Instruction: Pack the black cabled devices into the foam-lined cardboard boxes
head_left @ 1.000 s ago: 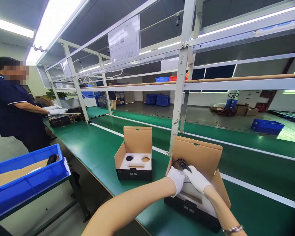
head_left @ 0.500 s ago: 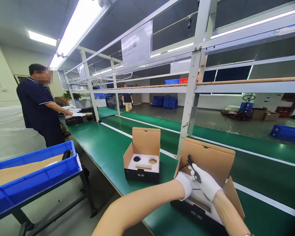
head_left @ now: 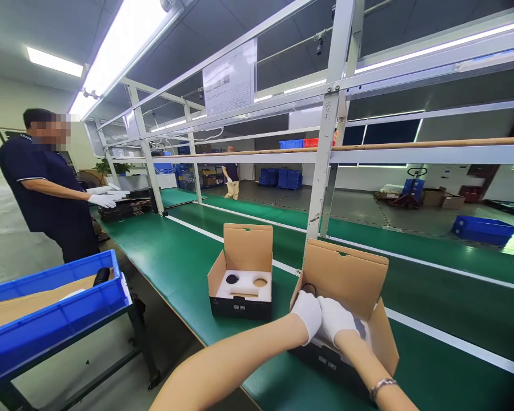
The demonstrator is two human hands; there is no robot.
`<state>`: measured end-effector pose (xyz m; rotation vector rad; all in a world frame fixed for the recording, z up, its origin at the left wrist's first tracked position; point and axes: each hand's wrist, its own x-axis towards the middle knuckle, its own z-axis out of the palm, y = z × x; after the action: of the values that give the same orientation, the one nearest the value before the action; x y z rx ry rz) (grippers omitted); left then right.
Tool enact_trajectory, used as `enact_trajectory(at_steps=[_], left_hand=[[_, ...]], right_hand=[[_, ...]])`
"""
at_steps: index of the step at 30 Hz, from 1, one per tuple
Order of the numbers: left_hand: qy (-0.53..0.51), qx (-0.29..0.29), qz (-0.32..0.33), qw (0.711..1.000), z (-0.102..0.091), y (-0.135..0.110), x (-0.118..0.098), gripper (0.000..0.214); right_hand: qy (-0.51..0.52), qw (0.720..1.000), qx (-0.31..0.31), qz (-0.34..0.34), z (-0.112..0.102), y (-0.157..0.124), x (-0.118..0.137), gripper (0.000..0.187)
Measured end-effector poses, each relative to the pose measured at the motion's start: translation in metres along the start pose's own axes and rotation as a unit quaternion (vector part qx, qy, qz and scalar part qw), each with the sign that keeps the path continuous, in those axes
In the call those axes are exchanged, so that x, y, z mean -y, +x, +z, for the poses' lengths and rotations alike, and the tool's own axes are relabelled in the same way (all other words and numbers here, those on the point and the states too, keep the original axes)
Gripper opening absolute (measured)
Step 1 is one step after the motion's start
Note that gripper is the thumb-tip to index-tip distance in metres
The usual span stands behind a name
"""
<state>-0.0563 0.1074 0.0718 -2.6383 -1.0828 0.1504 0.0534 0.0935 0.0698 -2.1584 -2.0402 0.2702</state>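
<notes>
Both of my white-gloved hands meet inside an open cardboard box (head_left: 346, 274) with a black outside and a white foam insert. My left hand (head_left: 308, 313) is closed at the box's left side, and a loop of black cable (head_left: 309, 287) rises just behind its fingers. Pressed against it, my right hand (head_left: 336, 317) is closed too, fingers pointing down into the box. The gloves hide most of the cable. To the left stands a second open box (head_left: 240, 307); its white foam (head_left: 245, 284) has two round cutouts, one showing black, and a slot.
The boxes stand on a green workbench (head_left: 167, 257) beside a white frame post (head_left: 323, 171). At left, a blue bin (head_left: 51, 302) on a stand holds cardboard and a black object. A co-worker (head_left: 47, 177) handles a dark stack (head_left: 126, 208) farther along; another person (head_left: 231, 174) stands beyond.
My right hand has lowered the black cable into the box and come against my left hand. The view has shifted slightly. The co-worker's hands have drawn back a little from the stack.
</notes>
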Motion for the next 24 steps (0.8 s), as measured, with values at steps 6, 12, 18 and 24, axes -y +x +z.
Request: enact_trajectory(at_steps=[6, 12, 18, 24], left_hand=[[0.034, -0.001, -0.05, 0.998, -0.005, 0.0, 0.001, 0.043], [0.025, 0.041, -0.015, 0.999, 0.006, 0.01, 0.003, 0.082], [0.017, 0.04, -0.001, 0.999, 0.017, 0.016, 0.003, 0.085], [0.011, 0.009, -0.005, 1.0, 0.014, 0.012, 0.004, 0.094]], right_hand=[[-0.024, 0.999, -0.002, -0.026, -0.002, -0.003, -0.003, 0.036], [-0.102, 0.994, -0.034, -0.015, -0.022, -0.007, -0.007, 0.026], [-0.128, 0.99, -0.014, 0.053, -0.032, 0.002, -0.006, 0.022], [-0.104, 0.994, -0.012, 0.039, -0.029, -0.003, -0.007, 0.024]])
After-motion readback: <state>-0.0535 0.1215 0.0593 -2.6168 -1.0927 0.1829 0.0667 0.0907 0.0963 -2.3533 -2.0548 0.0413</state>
